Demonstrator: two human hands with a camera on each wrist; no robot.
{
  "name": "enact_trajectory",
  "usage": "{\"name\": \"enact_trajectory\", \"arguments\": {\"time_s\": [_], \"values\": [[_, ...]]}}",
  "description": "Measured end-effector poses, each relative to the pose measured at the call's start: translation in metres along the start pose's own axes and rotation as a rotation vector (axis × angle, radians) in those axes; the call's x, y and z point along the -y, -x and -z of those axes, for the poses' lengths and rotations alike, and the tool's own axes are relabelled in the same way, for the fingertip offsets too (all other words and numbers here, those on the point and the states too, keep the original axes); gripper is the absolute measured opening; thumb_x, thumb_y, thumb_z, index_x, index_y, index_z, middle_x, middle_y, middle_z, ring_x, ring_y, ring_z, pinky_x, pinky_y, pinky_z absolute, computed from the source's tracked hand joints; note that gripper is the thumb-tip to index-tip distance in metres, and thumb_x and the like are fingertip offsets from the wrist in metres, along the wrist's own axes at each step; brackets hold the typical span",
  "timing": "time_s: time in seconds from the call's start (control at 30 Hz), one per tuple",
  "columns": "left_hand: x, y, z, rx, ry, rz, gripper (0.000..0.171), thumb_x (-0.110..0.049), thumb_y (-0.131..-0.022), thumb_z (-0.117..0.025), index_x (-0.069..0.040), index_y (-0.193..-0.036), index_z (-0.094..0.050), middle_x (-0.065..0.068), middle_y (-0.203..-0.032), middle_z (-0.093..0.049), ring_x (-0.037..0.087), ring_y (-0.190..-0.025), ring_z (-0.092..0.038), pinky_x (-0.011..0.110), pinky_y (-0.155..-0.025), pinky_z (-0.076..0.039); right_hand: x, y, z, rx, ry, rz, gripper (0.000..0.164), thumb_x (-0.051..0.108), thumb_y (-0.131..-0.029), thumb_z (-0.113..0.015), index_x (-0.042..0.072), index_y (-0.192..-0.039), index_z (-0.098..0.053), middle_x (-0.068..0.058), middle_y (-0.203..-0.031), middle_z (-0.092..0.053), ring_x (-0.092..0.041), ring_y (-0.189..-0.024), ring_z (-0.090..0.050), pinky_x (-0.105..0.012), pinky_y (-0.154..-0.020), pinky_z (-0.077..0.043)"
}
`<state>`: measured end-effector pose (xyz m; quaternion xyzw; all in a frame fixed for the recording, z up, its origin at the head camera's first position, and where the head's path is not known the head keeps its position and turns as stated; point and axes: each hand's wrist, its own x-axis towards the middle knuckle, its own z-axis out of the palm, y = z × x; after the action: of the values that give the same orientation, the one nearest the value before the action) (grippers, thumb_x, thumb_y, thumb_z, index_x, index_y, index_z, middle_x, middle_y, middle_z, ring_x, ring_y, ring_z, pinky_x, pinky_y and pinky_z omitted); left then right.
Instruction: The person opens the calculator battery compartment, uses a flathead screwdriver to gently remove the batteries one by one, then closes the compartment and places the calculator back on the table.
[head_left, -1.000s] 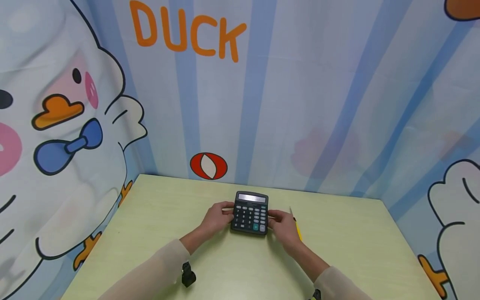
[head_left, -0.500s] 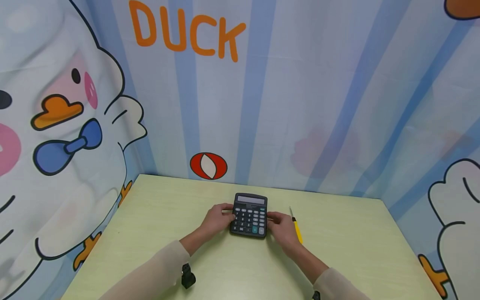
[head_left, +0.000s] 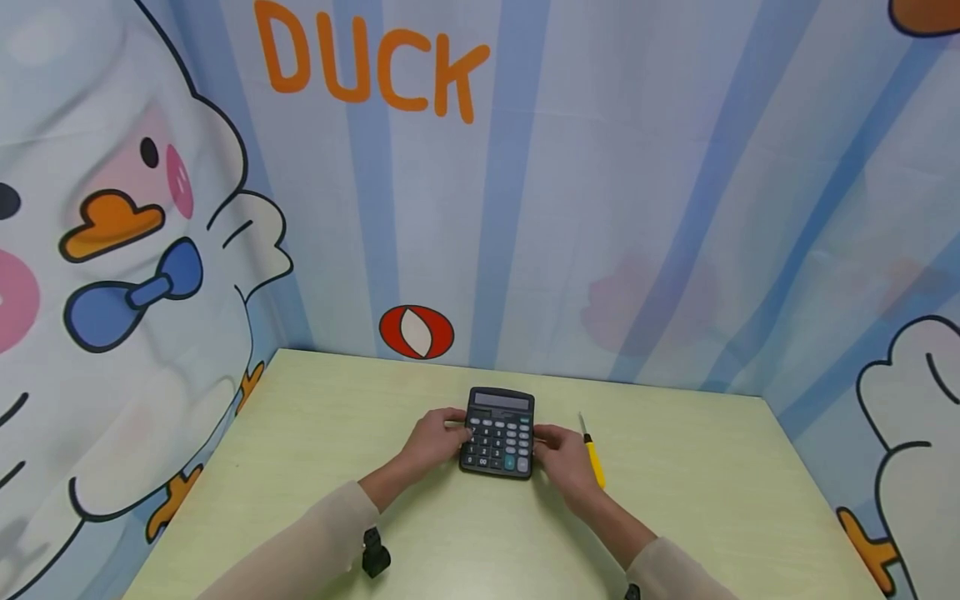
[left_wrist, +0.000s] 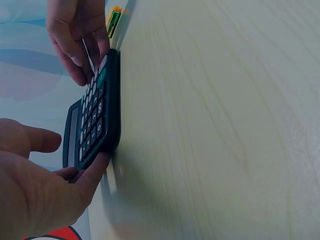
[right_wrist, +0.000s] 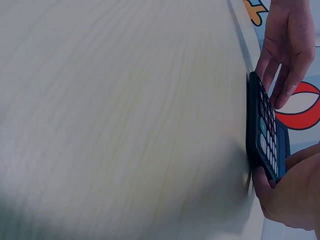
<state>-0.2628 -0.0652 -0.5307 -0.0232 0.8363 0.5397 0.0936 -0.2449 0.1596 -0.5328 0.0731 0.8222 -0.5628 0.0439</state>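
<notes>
A black desk calculator (head_left: 497, 433) with grey keys and one green key sits face up low over the table, between both hands. My left hand (head_left: 431, 442) grips its left side, the thumb at the edge of the keys and the fingers lower at the side. At the opposite side my right hand (head_left: 566, 460) holds the edge with its fingertips. In the left wrist view the calculator (left_wrist: 95, 110) appears edge-on, with shadow beneath its near corner. The right wrist view has the calculator (right_wrist: 265, 130) at the far right between the two hands.
Just right of the right hand lies a yellow-handled tool (head_left: 595, 462) with a black collar and a thin metal tip. The pale wooden table (head_left: 337, 417) meets a striped blue curtain (head_left: 570, 208) with cartoon ducks behind and at the sides.
The calculator has shifted slightly toward me and changed tilt, and the glare on its display has faded. Both hands stay at its sides. Over the last half second almost nothing moves.
</notes>
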Motion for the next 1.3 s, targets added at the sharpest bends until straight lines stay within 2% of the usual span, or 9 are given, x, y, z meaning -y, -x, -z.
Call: {"name": "enact_trajectory", "arguments": {"time_s": [0.23,0.43,0.53,0.67,0.8,0.97,1.1,1.3], "values": [[0.000,0.001,0.000,0.007,0.001,-0.009,0.043,-0.012,-0.104,-0.064,0.004,-0.143,-0.060,0.018,-0.135,-0.067,0.027,-0.111,-0.070,0.041,-0.090,-0.061,-0.002,0.001,-0.001,0.009,-0.016,-0.004,0.040,0.002,-0.104,-0.060,-0.006,-0.143,-0.061,-0.021,-0.138,-0.066,-0.030,-0.119,-0.066,-0.038,-0.097,-0.060],[-0.001,0.000,0.002,0.027,0.026,-0.007,0.043,-0.014,-0.104,-0.064,0.004,-0.144,-0.060,0.018,-0.135,-0.066,0.026,-0.108,-0.068,0.039,-0.087,-0.062,0.003,-0.002,0.005,0.088,-0.081,-0.033,0.052,0.005,-0.106,-0.056,-0.005,-0.156,-0.044,-0.026,-0.148,-0.057,-0.036,-0.129,-0.062,-0.043,-0.101,-0.058],[-0.002,-0.001,0.006,0.057,0.039,-0.017,0.046,-0.015,-0.104,-0.066,0.004,-0.145,-0.058,0.018,-0.137,-0.064,0.027,-0.110,-0.068,0.039,-0.087,-0.062,0.005,-0.005,0.010,0.125,-0.102,-0.045,0.054,0.007,-0.107,-0.056,-0.005,-0.157,-0.042,-0.027,-0.148,-0.056,-0.037,-0.130,-0.062,-0.045,-0.100,-0.058],[-0.005,-0.001,0.012,0.118,0.017,-0.023,0.055,-0.022,-0.102,-0.071,0.001,-0.149,-0.054,0.018,-0.141,-0.060,0.029,-0.116,-0.066,0.041,-0.089,-0.063,0.007,-0.004,0.017,0.153,-0.073,-0.015,0.054,0.008,-0.105,-0.059,-0.008,-0.155,-0.044,-0.029,-0.146,-0.057,-0.039,-0.130,-0.062,-0.046,-0.100,-0.058],[-0.013,0.000,0.020,0.180,-0.074,-0.037,0.066,-0.033,-0.100,-0.075,-0.004,-0.154,-0.050,0.020,-0.147,-0.056,0.032,-0.119,-0.064,0.048,-0.095,-0.061,0.010,-0.003,0.024,0.180,-0.016,0.036,0.054,0.011,-0.105,-0.062,-0.007,-0.154,-0.047,-0.026,-0.146,-0.059,-0.038,-0.130,-0.062,-0.046,-0.099,-0.059],[-0.027,0.000,0.032,0.232,-0.170,-0.094,0.075,-0.041,-0.099,-0.075,-0.005,-0.158,-0.047,0.022,-0.156,-0.050,0.040,-0.135,-0.056,0.057,-0.106,-0.052,0.019,-0.001,0.034,0.212,0.111,0.108,0.054,0.016,-0.105,-0.066,-0.002,-0.154,-0.051,-0.019,-0.144,-0.063,-0.035,-0.130,-0.063,-0.048,-0.102,-0.057],[-0.037,0.001,0.040,0.243,-0.231,-0.149,0.077,-0.044,-0.099,-0.074,-0.006,-0.159,-0.046,0.022,-0.160,-0.046,0.042,-0.141,-0.052,0.058,-0.110,-0.050,0.026,0.003,0.045,0.255,0.211,0.197,0.057,0.022,-0.105,-0.068,0.001,-0.155,-0.050,-0.016,-0.146,-0.063,-0.037,-0.133,-0.061,-0.053,-0.106,-0.053],[-0.050,0.003,0.047,0.236,-0.371,-0.257,0.079,-0.048,-0.098,-0.074,-0.009,-0.160,-0.046,0.021,-0.161,-0.042,0.041,-0.144,-0.048,0.060,-0.114,-0.045,0.034,0.004,0.063,0.341,0.259,0.285,0.063,0.032,-0.105,-0.069,0.006,-0.159,-0.047,-0.016,-0.154,-0.056,-0.039,-0.139,-0.055,-0.055,-0.111,-0.049]]}}
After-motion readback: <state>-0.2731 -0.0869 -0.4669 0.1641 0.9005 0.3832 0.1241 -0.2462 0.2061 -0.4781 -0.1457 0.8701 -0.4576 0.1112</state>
